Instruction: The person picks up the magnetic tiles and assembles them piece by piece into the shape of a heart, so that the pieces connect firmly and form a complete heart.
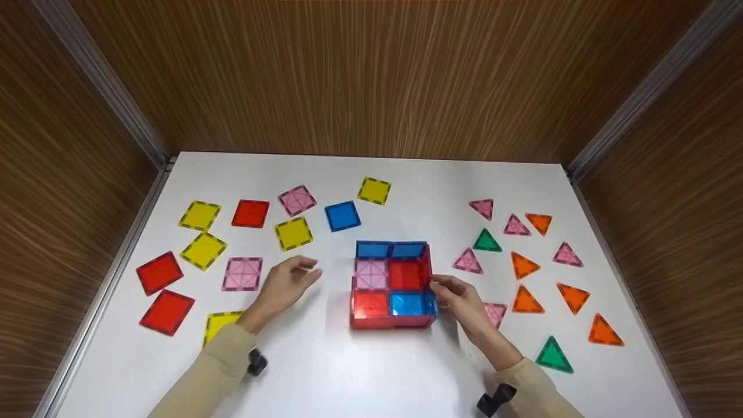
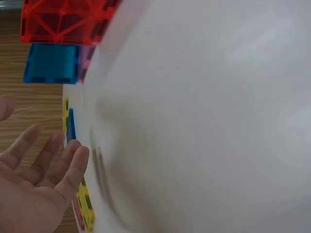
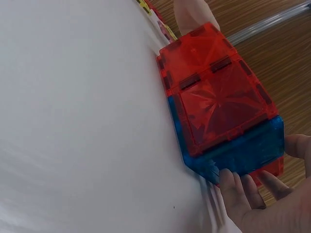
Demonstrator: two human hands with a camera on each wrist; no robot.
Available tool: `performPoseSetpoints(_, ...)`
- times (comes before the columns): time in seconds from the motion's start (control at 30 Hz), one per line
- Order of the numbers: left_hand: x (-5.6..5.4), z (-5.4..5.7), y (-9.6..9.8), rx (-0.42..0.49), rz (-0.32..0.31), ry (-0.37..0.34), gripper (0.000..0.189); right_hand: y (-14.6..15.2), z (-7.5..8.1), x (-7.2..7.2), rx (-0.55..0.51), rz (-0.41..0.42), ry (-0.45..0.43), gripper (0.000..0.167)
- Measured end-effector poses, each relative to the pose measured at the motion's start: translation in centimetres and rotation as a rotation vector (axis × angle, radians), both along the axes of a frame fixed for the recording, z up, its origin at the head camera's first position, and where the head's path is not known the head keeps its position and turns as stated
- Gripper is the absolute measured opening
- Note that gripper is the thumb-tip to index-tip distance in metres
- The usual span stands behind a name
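A low open-topped box of magnetic tiles [image 1: 371,274] stands on the white table. Its floor shows pink, red and blue squares; two blue tiles [image 1: 373,250] form the far wall and red tiles [image 3: 218,104] the near one. My right hand [image 1: 467,305] is at the right wall, where a blue tile [image 3: 243,148] meets a red tile [image 1: 426,264]. In the right wrist view its fingers lie against the wall's outer side, the thumb by the upper edge. My left hand [image 1: 284,287] hovers left of the box, holding nothing, fingers loosely bent.
Loose square tiles, including a blue square [image 1: 343,216], a yellow square [image 1: 294,233] and a pink square [image 1: 242,274], lie to the left and behind. Several triangles, such as an orange triangle [image 1: 527,300] and a green triangle [image 1: 555,355], lie to the right. Wood-grain panels [image 1: 371,81] surround the table.
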State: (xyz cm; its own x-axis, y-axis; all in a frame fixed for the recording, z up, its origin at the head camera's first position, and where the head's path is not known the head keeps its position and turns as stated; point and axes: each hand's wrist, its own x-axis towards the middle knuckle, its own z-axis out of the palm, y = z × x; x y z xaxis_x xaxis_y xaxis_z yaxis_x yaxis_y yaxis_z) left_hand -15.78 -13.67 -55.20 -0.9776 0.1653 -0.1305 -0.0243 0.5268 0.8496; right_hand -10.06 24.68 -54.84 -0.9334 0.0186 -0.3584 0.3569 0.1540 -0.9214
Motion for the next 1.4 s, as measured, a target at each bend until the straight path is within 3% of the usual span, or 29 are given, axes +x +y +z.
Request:
performPoseSetpoints(0.17,3.1,-0.2,-4.4,-0.177,-0.094,0.035,0.047,0.1,-0.1,-0.1,-0.015,-0.009,-0.004,0.042)
performPoseSetpoints(0.33,5.5,-0.5,-8.5,-0.342,-0.159,0.115,0.049,0.1,-0.3,-0.3,-0.01,0.003,-0.006,0.042)
performPoseSetpoints(0.47,7.0,-1.1,-11.2,-0.458,-0.156,0.177,0.047,0.1,-0.2,-0.4,0.008,0.02,-0.001,0.044)
performPoseSetpoints(0.6,8.0,-1.8,-13.2,-0.535,-0.124,0.191,0.048,0.1,-0.1,-0.4,0.02,0.019,0.004,0.046)
performPoseSetpoints(0.87,8.7,-1.6,-14.3,-0.567,-0.148,0.151,0.069,0.1,-0.1,-0.4,0.014,0.006,0.019,0.044)
performPoseSetpoints(1.07,8.6,-1.4,-14.5,-0.591,-0.191,0.19,0.071,0.1,0.0,-0.3,0.005,0.016,0.029,0.045)
performPoseSetpoints(1.23,8.2,-1.6,-13.9,-0.609,-0.16,0.251,0.065,0.1,-0.1,-0.3,0.009,0.015,0.019,0.045)
performPoseSetpoints(1.4,7.4,-1.1,-12.0,-0.519,-0.111,0.17,0.069,0.2,-0.2,-0.4,0.009,0.012,0.016,0.044)
